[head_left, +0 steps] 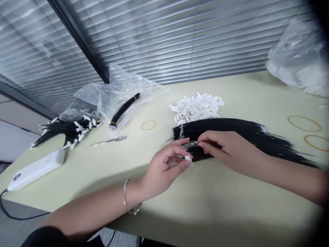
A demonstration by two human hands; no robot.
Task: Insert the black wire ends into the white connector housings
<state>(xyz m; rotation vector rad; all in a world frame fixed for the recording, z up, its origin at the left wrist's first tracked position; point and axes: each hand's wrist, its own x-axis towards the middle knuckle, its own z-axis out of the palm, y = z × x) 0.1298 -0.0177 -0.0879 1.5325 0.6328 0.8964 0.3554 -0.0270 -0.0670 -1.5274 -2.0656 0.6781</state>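
Between the thumb and a finger of my left hand [167,168] is a small white connector [188,158]. My right hand [223,147] is closed in a pinch just to the right, on a thin wire [194,142] at the near edge of the black wire bundle [231,125]. That bundle lies loose across the table, with silvery tips at its left end. Behind it sits a heap of white connectors [199,106]. The fingertips of both hands are close but apart.
At the left lie black wires with white connectors [69,132], a white power strip [38,169] and a pen [108,141]. A tied wire bundle [124,110] rests on clear plastic bags [102,97]. Rubber bands [148,120] lie about; another bag [299,61] stands back right.
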